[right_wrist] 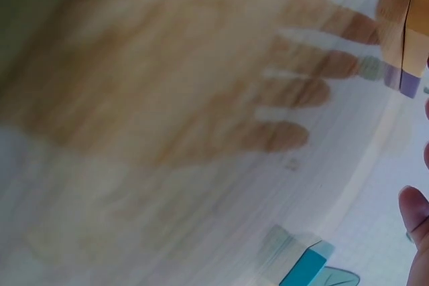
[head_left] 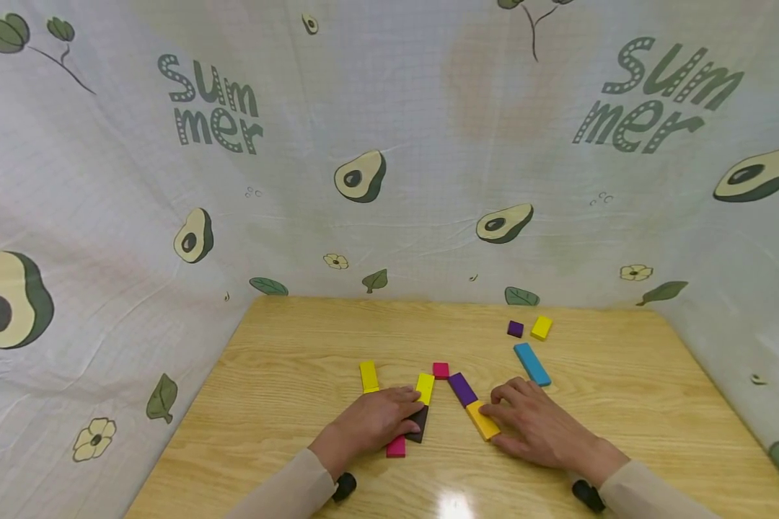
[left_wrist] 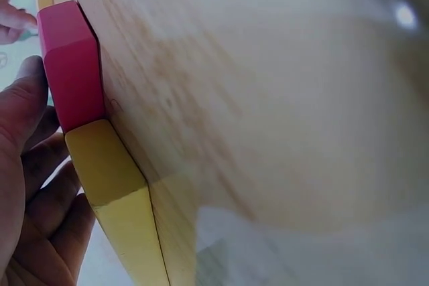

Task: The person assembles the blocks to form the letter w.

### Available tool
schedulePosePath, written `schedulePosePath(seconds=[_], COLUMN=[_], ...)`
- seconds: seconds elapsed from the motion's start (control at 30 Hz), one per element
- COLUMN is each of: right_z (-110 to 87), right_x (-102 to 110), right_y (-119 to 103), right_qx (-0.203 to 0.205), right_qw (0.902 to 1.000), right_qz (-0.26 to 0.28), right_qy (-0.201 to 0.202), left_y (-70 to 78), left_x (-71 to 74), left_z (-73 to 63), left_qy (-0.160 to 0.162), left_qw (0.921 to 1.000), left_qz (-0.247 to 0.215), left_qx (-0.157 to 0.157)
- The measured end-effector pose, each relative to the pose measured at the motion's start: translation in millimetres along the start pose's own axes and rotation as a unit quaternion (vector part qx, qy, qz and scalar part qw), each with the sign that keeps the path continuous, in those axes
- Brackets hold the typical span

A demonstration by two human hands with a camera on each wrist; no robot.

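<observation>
My left hand [head_left: 376, 418] lies palm down over a left row of blocks, hiding its middle. A yellow block [head_left: 368, 376] shows at that row's far end and a pink block [head_left: 396, 447] at its near end. Its fingertips touch a second yellow block [head_left: 425, 388], and its thumb touches the black block [head_left: 418, 424] joined end to end with it. On the right, my right hand [head_left: 539, 425] touches an orange block [head_left: 483, 421] along its right side with thumb and index finger. A purple block [head_left: 462, 389] meets the orange block's far end, forming a slanted line.
Between the two far block ends sits a small pink block [head_left: 441, 370]. Beyond my right hand lies a blue block [head_left: 532, 364]. Farther back are a small purple block [head_left: 516, 329] and a yellow block [head_left: 542, 328]. Patterned cloth [head_left: 428, 252] encloses the wooden table [head_left: 298, 339].
</observation>
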State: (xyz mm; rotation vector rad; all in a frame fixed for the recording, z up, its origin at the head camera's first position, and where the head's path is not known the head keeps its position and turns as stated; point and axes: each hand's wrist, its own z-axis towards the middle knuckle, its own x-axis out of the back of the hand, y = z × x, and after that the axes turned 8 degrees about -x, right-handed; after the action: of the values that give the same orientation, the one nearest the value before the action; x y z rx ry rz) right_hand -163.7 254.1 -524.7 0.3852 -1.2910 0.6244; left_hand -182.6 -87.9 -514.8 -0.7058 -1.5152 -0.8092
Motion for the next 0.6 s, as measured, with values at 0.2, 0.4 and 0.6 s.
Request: schedulePosePath(seconds=[0.2,0.4,0.6], right_z=[0.8,0.7,-0.1], right_x=[-0.1,-1.3,-1.4], right_y=[0.0,0.7,0.2], right_qx=[0.006,0.011,0.009], right_qw=[0.9999,0.9998,0.9998], right_qz=[0.0,-0.002,-0.003], right_qy=[0.009,0.017,0.016], left_y=[-0.5,-0.1,0.6], left_x=[0.3,1.6,2.7], left_z=[-0.2,0.6,1.4], left_qy=[0.003,0.001,-0.001], left_qw=[1.0,0.9999,0.9999], left_qz=[0.004,0.01,0.013], left_qx=[-0.004,-0.006,-0.005])
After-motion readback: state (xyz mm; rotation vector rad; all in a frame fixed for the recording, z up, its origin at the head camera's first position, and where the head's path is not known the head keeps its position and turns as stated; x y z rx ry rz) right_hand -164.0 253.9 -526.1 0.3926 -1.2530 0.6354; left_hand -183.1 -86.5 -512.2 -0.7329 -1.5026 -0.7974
